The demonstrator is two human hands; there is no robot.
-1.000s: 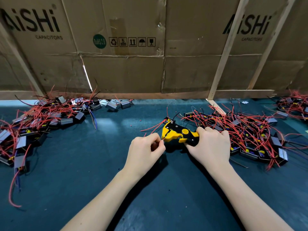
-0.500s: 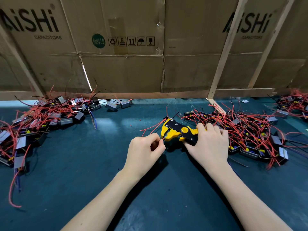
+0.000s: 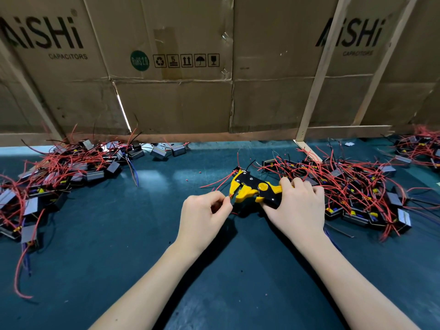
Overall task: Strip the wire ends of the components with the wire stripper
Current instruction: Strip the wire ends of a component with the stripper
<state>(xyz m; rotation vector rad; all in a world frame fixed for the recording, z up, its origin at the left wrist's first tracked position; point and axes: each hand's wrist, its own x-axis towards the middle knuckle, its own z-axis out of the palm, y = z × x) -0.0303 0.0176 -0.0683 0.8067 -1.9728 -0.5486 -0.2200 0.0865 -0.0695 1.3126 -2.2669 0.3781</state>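
Two big piles of components, one point(image 3: 59, 177) left of the wire stripper point(image 3: 252, 190) and one point(image 3: 357, 189) right of it, are seen, so much seems left, while the stripper's handles are gripped by the right hand point(image 3: 297, 206) and a red wire point(image 3: 230, 196) is pinched at its mouth by the left hand point(image 3: 202, 215).

One head-worn wide-angle camera looks forward and down, close over the desk point(image 3: 100, 246). It faces the cardboard wall point(image 3: 176, 103) along the desk's far edge.
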